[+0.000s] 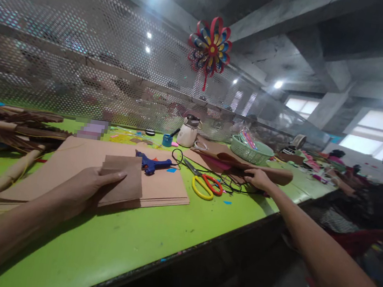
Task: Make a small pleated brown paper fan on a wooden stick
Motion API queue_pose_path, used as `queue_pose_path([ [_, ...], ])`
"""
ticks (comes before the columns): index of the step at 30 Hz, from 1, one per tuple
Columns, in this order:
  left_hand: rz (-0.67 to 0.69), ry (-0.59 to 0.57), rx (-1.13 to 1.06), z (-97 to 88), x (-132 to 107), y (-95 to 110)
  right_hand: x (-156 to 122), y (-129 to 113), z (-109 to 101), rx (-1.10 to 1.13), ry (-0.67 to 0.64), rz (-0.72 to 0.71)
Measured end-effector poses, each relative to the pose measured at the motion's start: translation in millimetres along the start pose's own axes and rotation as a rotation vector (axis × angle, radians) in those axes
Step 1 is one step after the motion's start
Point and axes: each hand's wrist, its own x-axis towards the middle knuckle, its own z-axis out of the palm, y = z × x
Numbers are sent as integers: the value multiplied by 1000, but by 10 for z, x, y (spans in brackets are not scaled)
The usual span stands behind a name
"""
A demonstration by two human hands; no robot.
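Note:
My left hand (85, 188) grips a small brown paper piece (123, 179) by its left edge, thumb on top, over a stack of brown card sheets (157, 188) on the green table (136, 244). My right hand (257, 178) reaches far to the right and rests on a brown rolled paper (274, 174), fingers curled over it. A blue glue gun (151, 163) lies on the card stack. Red and yellow scissors (205, 185) lie between my two hands.
Rolled brown paper tubes (12, 138) pile at the left. A white pot (188, 133), a blue cup (167, 140) and a green basket (250, 150) stand at the back before a perforated metal screen. A paper pinwheel (210, 47) hangs above. Another person (382, 197) sits at right.

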Motion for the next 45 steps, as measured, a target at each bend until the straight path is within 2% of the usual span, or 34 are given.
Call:
queue_pose_path([
  [7, -89, -11, -64, -29, 18, -13, 129, -232, 128, -30, -73, -27],
  [13, -27, -35, -36, -48, 28, -25, 220, -300, 193, -87, -119, 23],
  [16, 16, -26, -20, -45, 28, -24, 211, -301, 199, -112, -75, 50],
  [21, -23, -26, 1, -53, 40, -37, 149, -278, 151, -122, 44, 62],
  [30, -39, -37, -4, -55, 46, -48, 23, -329, 64, -20, 116, -54],
  [34, -24, -50, -29, -47, 35, -45, -70, -431, 14, 81, 217, -79],
  [37, -19, -34, -23, -35, 30, -41, -227, -628, -46, 177, 317, -107],
  [40, 3, -13, -34, -28, 32, -50, -434, -988, -123, 334, 406, -146],
  [42, 28, -19, -49, -29, 35, -64, -549, -1302, -188, 772, 457, -130],
  [45, 51, -68, -110, -37, 24, -86, -634, -1796, -303, 1337, 285, -139],
])
